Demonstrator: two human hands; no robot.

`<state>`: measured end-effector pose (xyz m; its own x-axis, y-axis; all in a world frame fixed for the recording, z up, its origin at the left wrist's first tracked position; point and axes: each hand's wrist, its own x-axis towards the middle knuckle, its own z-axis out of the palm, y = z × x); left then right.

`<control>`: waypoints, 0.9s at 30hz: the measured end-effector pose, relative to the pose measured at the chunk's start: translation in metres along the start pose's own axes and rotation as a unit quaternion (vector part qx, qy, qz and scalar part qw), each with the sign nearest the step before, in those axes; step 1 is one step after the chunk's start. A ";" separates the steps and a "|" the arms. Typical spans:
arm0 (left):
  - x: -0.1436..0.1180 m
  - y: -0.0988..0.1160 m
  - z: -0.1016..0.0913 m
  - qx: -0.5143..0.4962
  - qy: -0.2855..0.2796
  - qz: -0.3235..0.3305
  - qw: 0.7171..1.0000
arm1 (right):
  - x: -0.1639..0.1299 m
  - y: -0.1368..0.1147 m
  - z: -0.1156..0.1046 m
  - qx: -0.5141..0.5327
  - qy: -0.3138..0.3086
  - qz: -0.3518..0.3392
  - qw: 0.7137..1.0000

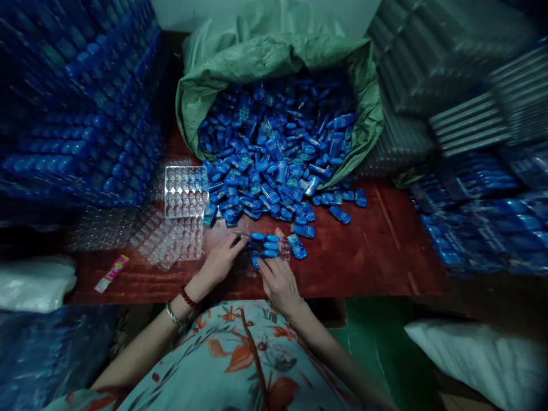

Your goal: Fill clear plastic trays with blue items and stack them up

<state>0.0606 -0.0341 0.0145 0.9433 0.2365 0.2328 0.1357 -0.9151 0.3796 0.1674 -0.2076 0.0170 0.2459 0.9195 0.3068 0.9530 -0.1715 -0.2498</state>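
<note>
Left hand: the left hand (222, 258) lay on the red-brown table (377, 251), fingers curled together at the left edge of a clear tray (268, 251); whether they pinched the tray rim or a single piece, I could not tell
Right hand: the right hand (278, 278) rested palm down at the near edge of that tray, fingers extended and close together, tips pressing on the blue pieces (265, 245) seated in it
Tray in hand: small, transparent, lying flat on the table between the two hands, several oval blue pieces set in its pockets in short rows
Loose stock: a heap of blue pieces (274, 154) spilled out of an open green sack (265, 51) onto the table just beyond the hands; a few strays (340, 214) lay apart to the right of the heap
Empty trays: a clear pocketed tray (185, 191) stood tilted left of the heap, with more clear trays (171, 240) lying flat beneath and beside it
Left wrist: a dark red bead bracelet (187, 297) and a metal bangle (172, 315)
Table edge, left: a pink strip (111, 273) lay near the front edge, well apart from the hands
Surroundings: stacks of filled blue trays (85, 114) at left, further stacks (471, 217) at right, blurred
</note>
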 end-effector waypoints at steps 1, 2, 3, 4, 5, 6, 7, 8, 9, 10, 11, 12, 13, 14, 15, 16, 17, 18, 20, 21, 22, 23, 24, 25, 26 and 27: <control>0.002 0.003 -0.003 0.007 -0.018 0.009 1.000 | 0.003 -0.002 -0.002 -0.011 -0.018 -0.001 1.000; 0.004 0.006 -0.005 0.013 -0.040 0.016 0.999 | 0.007 -0.003 -0.004 -0.022 -0.034 -0.003 0.999; 0.006 0.009 -0.007 0.018 -0.066 0.024 0.997 | 0.011 -0.004 -0.006 -0.032 -0.051 -0.005 0.998; 0.009 0.013 -0.008 0.020 -0.092 0.031 0.995 | 0.016 -0.005 -0.009 -0.042 -0.069 -0.007 0.997; 0.013 0.016 -0.010 0.018 -0.116 0.038 0.992 | 0.021 -0.006 -0.012 -0.053 -0.089 -0.006 0.995; 0.016 0.019 -0.011 0.016 -0.135 0.044 0.990 | 0.026 -0.007 -0.015 -0.062 -0.109 -0.006 0.992; 0.020 0.021 -0.013 0.014 -0.149 0.049 0.988 | 0.031 -0.008 -0.017 -0.069 -0.126 -0.008 0.990; 0.023 0.022 -0.014 0.013 -0.159 0.053 0.986 | 0.036 -0.009 -0.019 -0.074 -0.140 -0.011 0.987; 0.026 0.023 -0.016 0.014 -0.167 0.058 0.984 | 0.040 -0.010 -0.021 -0.077 -0.151 -0.016 0.985; 0.030 0.023 -0.018 0.016 -0.173 0.064 0.983 | 0.044 -0.012 -0.022 -0.078 -0.160 -0.020 0.984; 0.033 0.022 -0.020 0.017 -0.175 0.072 0.982 | 0.047 -0.013 -0.023 -0.078 -0.166 -0.022 0.983; 0.036 0.020 -0.022 0.018 -0.175 0.082 0.981 | 0.050 -0.015 -0.023 -0.078 -0.171 -0.023 0.982; 0.038 0.018 -0.024 0.015 -0.171 0.093 0.981 | 0.052 -0.016 -0.023 -0.078 -0.174 -0.022 0.981; 0.041 0.016 -0.026 0.009 -0.165 0.102 0.981 | 0.054 -0.018 -0.022 -0.080 -0.174 -0.020 0.981; 0.042 0.014 -0.027 -0.002 -0.158 0.108 0.982 | 0.055 -0.019 -0.022 -0.084 -0.171 -0.018 0.981; 0.043 0.012 -0.027 -0.016 -0.152 0.111 0.982 | 0.056 -0.020 -0.021 -0.088 -0.168 -0.015 0.982; 0.043 0.010 -0.027 -0.030 -0.145 0.107 0.983 | 0.057 -0.021 -0.020 -0.092 -0.165 -0.010 0.982; 0.041 0.008 -0.026 -0.043 -0.138 0.099 0.985 | 0.057 -0.021 -0.019 -0.096 -0.160 -0.004 0.982; 0.036 0.006 -0.021 -0.060 -0.118 0.078 0.988 | 0.054 -0.021 -0.017 -0.099 -0.148 0.012 0.984; 0.033 0.005 -0.018 -0.064 -0.105 0.070 0.990 | 0.052 -0.020 -0.016 -0.097 -0.139 0.018 0.985; 0.029 0.005 -0.015 -0.065 -0.092 0.066 0.991 | 0.048 -0.018 -0.014 -0.094 -0.126 0.022 0.987; 0.026 0.005 -0.012 -0.066 -0.080 0.066 0.992 | 0.044 -0.017 -0.012 -0.090 -0.110 0.024 0.990; 0.023 0.005 -0.009 -0.066 -0.069 0.067 0.993 | 0.040 -0.015 -0.011 -0.084 -0.093 0.025 0.992; 0.020 0.005 -0.007 -0.068 -0.059 0.067 0.994 | 0.035 -0.013 -0.009 -0.078 -0.075 0.024 0.994; 0.019 0.004 -0.006 -0.071 -0.049 0.064 0.994 | 0.030 -0.011 -0.008 -0.071 -0.056 0.021 0.996; 0.018 0.003 -0.005 -0.076 -0.039 0.057 0.995 | 0.026 -0.009 -0.007 -0.064 -0.036 0.017 0.997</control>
<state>0.0768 -0.0312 0.0242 0.9713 0.1028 0.2144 -0.0154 -0.8728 0.4879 0.1664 -0.1845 0.0336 0.2689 0.9349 0.2317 0.9604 -0.2422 -0.1375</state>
